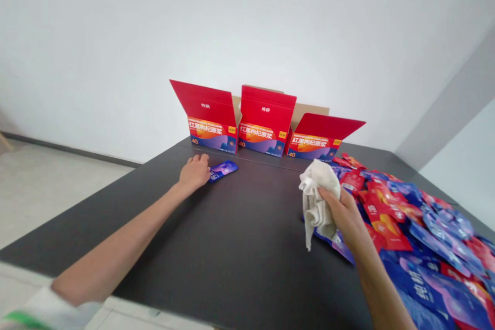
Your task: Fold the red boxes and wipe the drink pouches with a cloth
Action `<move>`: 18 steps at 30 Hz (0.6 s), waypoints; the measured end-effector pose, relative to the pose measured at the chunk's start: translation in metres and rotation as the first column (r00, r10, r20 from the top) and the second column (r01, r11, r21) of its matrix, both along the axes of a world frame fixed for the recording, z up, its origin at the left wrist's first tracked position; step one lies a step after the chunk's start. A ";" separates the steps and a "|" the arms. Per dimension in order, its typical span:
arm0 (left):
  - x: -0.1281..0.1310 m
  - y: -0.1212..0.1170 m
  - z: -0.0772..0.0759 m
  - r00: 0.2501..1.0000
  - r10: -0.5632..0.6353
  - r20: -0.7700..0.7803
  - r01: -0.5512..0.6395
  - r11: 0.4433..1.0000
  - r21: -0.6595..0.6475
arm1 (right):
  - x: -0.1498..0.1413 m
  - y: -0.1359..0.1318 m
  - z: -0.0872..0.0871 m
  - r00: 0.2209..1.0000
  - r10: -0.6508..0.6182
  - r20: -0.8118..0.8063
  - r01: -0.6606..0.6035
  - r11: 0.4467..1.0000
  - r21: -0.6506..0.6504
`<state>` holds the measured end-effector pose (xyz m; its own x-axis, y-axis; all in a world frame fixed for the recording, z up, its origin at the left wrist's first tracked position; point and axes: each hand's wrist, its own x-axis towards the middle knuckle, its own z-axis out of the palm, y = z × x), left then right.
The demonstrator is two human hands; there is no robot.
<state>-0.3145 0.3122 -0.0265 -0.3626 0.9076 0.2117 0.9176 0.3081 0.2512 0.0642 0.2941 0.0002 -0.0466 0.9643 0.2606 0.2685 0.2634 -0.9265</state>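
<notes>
My left hand (194,171) is low over the left part of the dark table, its fingers curled at the near end of a blue-purple pouch (224,169). The pouch's far end points to the right, and the fingertips are partly hidden. In my right hand (343,211) a crumpled white cloth (320,201) is gripped between thumb and fingers, hanging above the table. Below and behind the cloth, another blue pouch (340,247) lies at the edge of a large pile of red and blue pouches (390,211).
Along the back of the black table (232,247) stand three red and blue cartons with raised flaps: a left carton (212,131), a middle carton (261,136) and a right carton (313,145). A white wall (216,20) rises behind them.
</notes>
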 end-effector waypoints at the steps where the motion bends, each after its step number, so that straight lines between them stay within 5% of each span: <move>1: 0.015 -0.003 0.000 0.999 -0.043 -0.017 0.044 0.997 0.060 | 0.009 -0.003 0.007 0.994 -0.001 -0.109 -0.005 0.999 -0.051; 4: 0.084 -0.016 0.006 0.904 -0.426 -0.009 0.418 0.881 0.221 | 0.045 -0.016 0.028 0.903 -0.037 -0.428 0.025 0.999 -0.034; 7: 0.165 -0.029 0.012 0.598 -0.796 0.093 0.781 0.605 0.156 | 0.077 -0.031 0.039 0.814 -0.051 -0.578 0.153 0.980 0.128; 9: 0.211 -0.032 0.008 0.388 -0.904 0.180 0.917 0.398 0.022 | 0.090 -0.039 0.039 0.797 -0.088 -0.598 0.222 0.963 0.155; 11: 0.244 -0.031 -0.003 0.304 -0.932 0.199 0.953 0.297 -0.067 | 0.095 -0.045 0.035 0.796 -0.120 -0.594 0.241 0.962 0.129; 14: 0.266 -0.026 -0.023 0.346 -0.934 0.085 0.938 0.344 -0.038 | 0.100 -0.048 0.029 0.801 -0.137 -0.583 0.218 0.973 0.072; 18: 0.257 -0.027 -0.031 0.453 -0.887 -0.091 0.891 0.455 -0.001 | 0.106 -0.048 0.024 0.837 -0.162 -0.523 0.217 0.975 0.046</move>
